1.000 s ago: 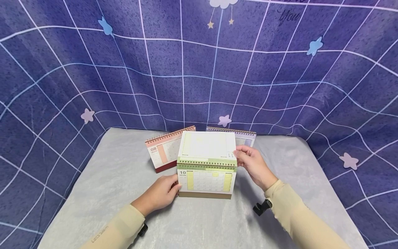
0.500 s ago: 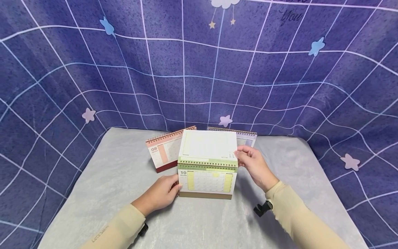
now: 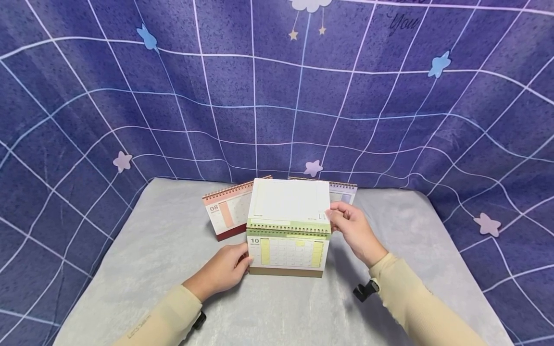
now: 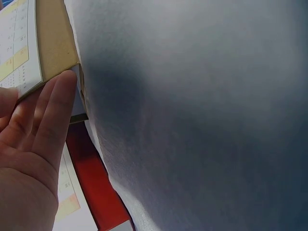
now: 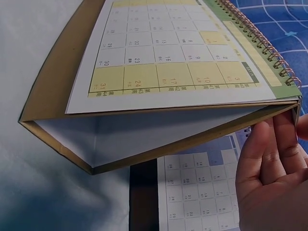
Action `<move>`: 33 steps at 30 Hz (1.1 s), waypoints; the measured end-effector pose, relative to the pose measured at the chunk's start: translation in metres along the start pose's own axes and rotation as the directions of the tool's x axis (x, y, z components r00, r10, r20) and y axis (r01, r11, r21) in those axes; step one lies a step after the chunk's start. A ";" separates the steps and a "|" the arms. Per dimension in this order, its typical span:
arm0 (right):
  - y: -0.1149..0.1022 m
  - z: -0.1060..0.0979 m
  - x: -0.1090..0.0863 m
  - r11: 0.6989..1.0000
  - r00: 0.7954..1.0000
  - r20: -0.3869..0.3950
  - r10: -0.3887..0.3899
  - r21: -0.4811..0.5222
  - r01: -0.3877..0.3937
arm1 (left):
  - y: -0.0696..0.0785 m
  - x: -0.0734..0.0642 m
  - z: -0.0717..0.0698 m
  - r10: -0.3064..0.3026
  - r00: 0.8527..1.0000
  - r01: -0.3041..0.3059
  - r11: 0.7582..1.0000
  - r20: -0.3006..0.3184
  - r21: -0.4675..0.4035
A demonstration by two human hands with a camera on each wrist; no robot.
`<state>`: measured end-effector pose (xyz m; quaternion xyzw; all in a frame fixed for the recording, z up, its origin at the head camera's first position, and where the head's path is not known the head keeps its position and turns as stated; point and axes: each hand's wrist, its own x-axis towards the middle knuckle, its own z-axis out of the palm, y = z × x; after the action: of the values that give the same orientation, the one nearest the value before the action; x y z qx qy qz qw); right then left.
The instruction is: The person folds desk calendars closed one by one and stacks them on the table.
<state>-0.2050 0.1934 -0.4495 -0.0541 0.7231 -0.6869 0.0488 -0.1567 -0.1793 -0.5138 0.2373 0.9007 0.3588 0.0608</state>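
A green-and-yellow spiral desk calendar (image 3: 285,253) stands on the table, its front page marked 10. Above its spiral binding, a page marked 11 (image 3: 290,199) faces up, upside down from here. My left hand (image 3: 221,268) holds the calendar's lower left edge; the left wrist view shows the thumb on the front page and the fingers (image 4: 55,110) at the open side of the cardboard stand (image 4: 55,36). At the right edge of the page marked 11, my right hand (image 3: 356,234) pinches the page, thumb on top. The right wrist view partly hides this grip behind the stand.
Behind to the left stands a pink calendar (image 3: 231,211) marked 08 with a dark red base. A purple calendar (image 3: 344,194) stands behind to the right, partly covered. The grey-covered table (image 3: 294,312) ends at a blue curtain (image 3: 277,120) with grid lines and stars.
The far edge of the page marked 11 has risen slightly, and the yellow bands that showed on it have faded to plain white. Both hands stay in nearly the same place.
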 end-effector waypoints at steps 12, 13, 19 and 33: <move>-0.001 0.003 -0.002 0.998 0.999 -0.020 -0.045 -0.042 0.045 | 0.000 0.000 0.000 -0.009 1.000 0.009 1.000 -0.005 0.001; -0.001 0.003 -0.002 0.998 0.999 -0.022 -0.048 -0.043 0.047 | 0.001 0.000 0.000 -0.008 1.000 0.008 1.000 -0.004 0.001; 0.000 0.004 -0.004 0.997 0.998 -0.030 -0.061 -0.047 0.059 | 0.002 0.000 -0.001 -0.005 1.000 0.005 1.000 0.003 0.001; -0.002 0.003 -0.006 0.987 0.991 -0.016 -0.130 -0.098 0.128 | 0.001 0.000 -0.001 -0.004 1.000 0.004 1.000 0.003 -0.004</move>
<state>-0.1984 0.1909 -0.4478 -0.0954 0.7510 -0.6534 -0.0067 -0.1559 -0.1790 -0.5124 0.2358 0.9004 0.3602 0.0635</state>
